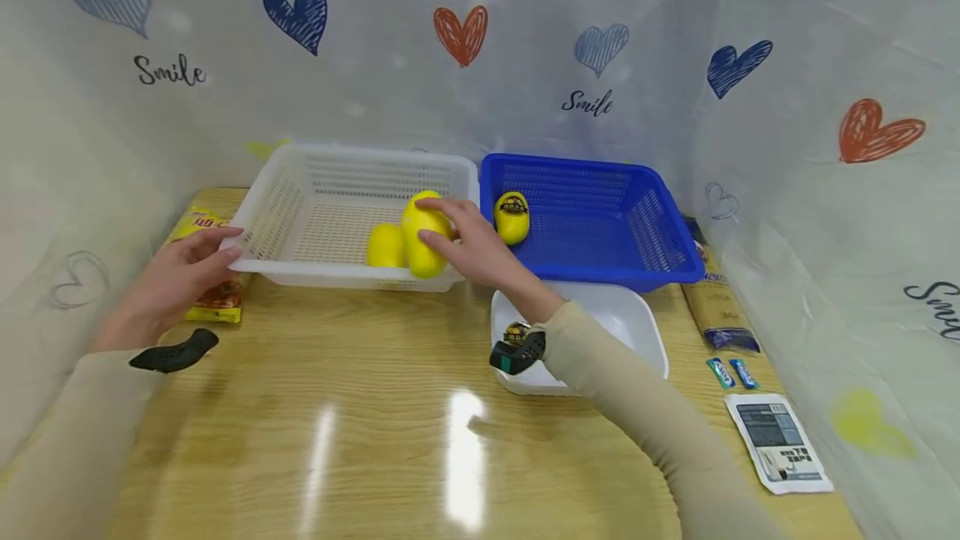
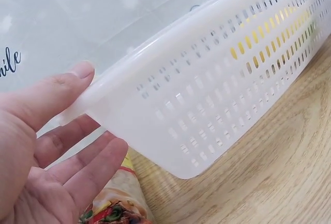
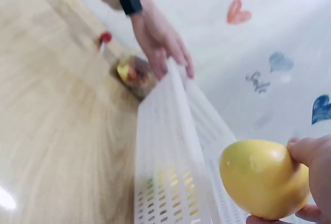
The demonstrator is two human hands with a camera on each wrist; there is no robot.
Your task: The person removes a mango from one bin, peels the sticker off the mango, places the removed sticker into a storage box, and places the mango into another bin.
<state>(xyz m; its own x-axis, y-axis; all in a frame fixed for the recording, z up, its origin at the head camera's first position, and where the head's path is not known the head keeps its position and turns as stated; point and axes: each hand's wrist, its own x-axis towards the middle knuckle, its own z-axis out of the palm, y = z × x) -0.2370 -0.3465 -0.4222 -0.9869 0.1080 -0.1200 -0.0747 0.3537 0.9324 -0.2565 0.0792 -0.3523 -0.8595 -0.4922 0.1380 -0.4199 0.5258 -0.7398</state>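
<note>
Sleeved forearms reach over the wooden counter [image 1: 375, 407]. Her right hand [image 1: 480, 248] has its fingers [image 1: 442, 208] curled around a yellow egg-shaped toy [image 1: 423, 233], holding it over the white basket [image 1: 300, 273], where another yellow egg [image 1: 386, 247] lies. Meanwhile the left hand [image 1: 176, 277] grips the basket's left corner, thumb on the rim. A third egg [image 1: 512, 217] sits in the blue basket [image 1: 622, 273] alongside.

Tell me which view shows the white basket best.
The head view: the whole white basket shows, with the left hand at its corner and the right hand gripping a yellow egg over it. The wrist views show only stretches of its perforated wall.
</note>
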